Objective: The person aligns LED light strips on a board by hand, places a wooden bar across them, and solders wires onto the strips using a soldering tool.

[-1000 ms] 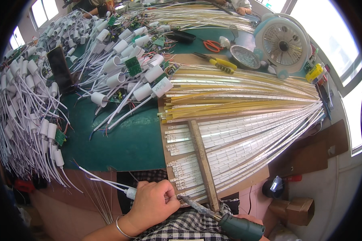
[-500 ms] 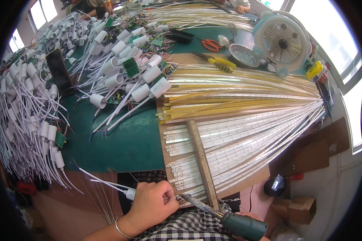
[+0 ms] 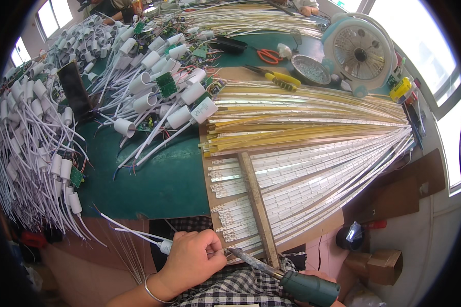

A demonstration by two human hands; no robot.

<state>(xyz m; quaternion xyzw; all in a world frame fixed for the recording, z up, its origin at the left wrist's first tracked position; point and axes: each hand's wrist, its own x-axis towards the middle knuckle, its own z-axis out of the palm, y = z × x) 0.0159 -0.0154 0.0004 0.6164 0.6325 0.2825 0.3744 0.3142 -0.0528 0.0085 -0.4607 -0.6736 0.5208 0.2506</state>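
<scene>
My left hand [image 3: 195,258] is closed at the lower middle, its thumb and forefinger pinched near the ends of the strips. A white plastic end cap [image 3: 165,246] with white cables [image 3: 130,227] pokes out to the left from under it. My right hand [image 3: 320,276], mostly hidden, grips the dark green handle of a soldering iron [image 3: 310,288]. The iron's tip reaches my left fingertips; what it touches there is too small to tell. White LED strips [image 3: 302,189] fan out beside my hands, with a wooden bar [image 3: 256,204] lying across them.
Yellow-backed strips [image 3: 302,115] lie beyond. Piles of white capped cables [image 3: 30,153] with green circuit boards cover the left. Farther back are a phone [image 3: 74,89], yellow pliers [image 3: 281,80], red-handled scissors [image 3: 269,56], a metal bowl [image 3: 311,70] and a fan [image 3: 360,55]. Another person's hand [image 3: 307,10] shows at the top.
</scene>
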